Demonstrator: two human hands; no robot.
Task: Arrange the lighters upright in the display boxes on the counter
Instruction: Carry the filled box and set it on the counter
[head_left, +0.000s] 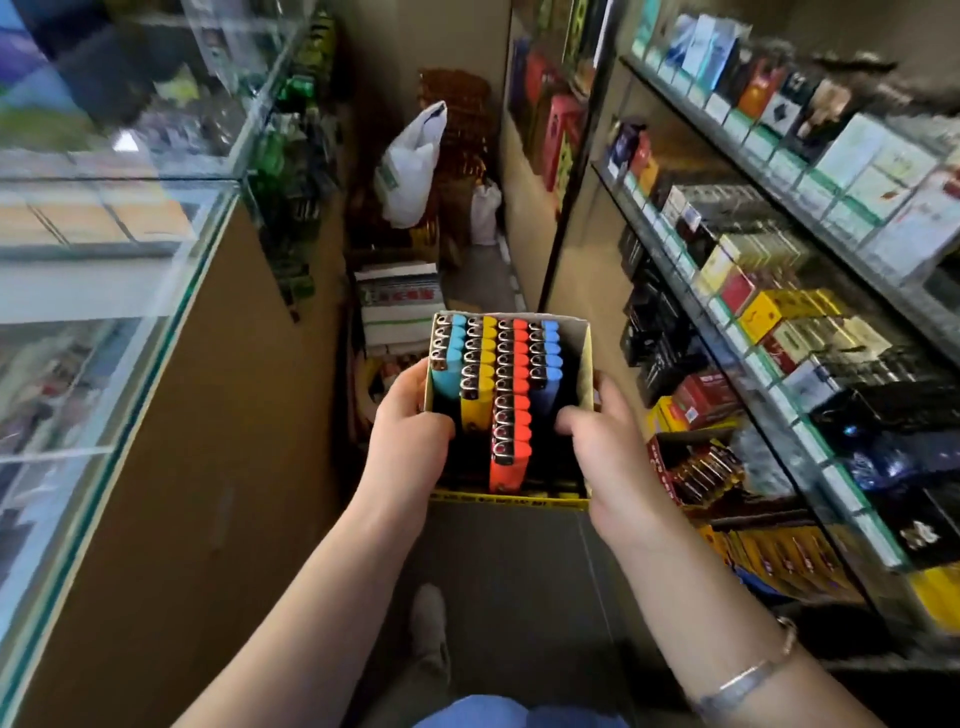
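A cardboard display box (586, 358) is held in the air in front of me, over the aisle floor. Inside it stand rows of lighters: light blue (448, 358), yellow (480, 369), orange-red (511, 410) and blue (545, 364). The rightmost lane of the box looks empty. My left hand (410, 431) grips the box's left side, thumb over the rim. My right hand (608, 447) grips the right side, thumb curled inside near the blue row.
A glass display counter (130, 249) runs along the left. Glass shelves (753, 322) packed with cigarette packs fill the right. At the aisle's far end are a white plastic bag (410, 166) and stacked cartons (400, 306). My shoe (428, 618) shows on the floor below.
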